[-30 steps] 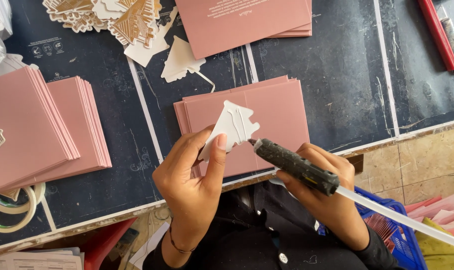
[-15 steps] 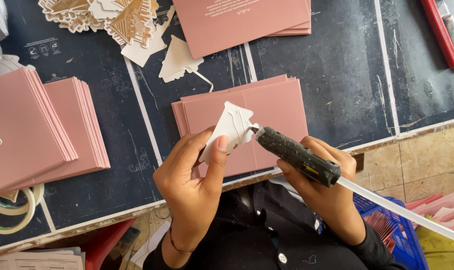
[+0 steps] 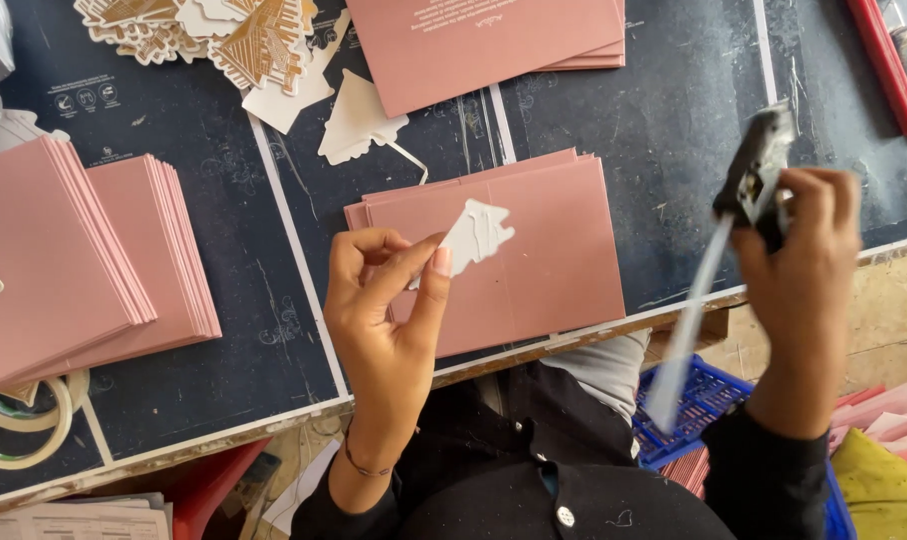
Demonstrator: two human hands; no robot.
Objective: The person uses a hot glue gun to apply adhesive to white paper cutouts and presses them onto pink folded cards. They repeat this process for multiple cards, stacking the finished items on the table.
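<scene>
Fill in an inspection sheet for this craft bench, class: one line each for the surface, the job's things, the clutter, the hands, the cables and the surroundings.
Surface: dark work mat with pale grid lines, lying on a bench with a worn front edge.
Job's things: white die-cut paper shape pinched over a pink card stack; black glue gun with a pale glue stick trailing out behind it.
Clutter: more pink card stacks, a pile of gold and white cut-outs, tape rolls, a red tool.
Hands: left hand holds the paper shape; right hand grips the glue gun, raised off to the right.
Cables: nothing seen.
Surroundings: blue crate under the bench edge.
</scene>
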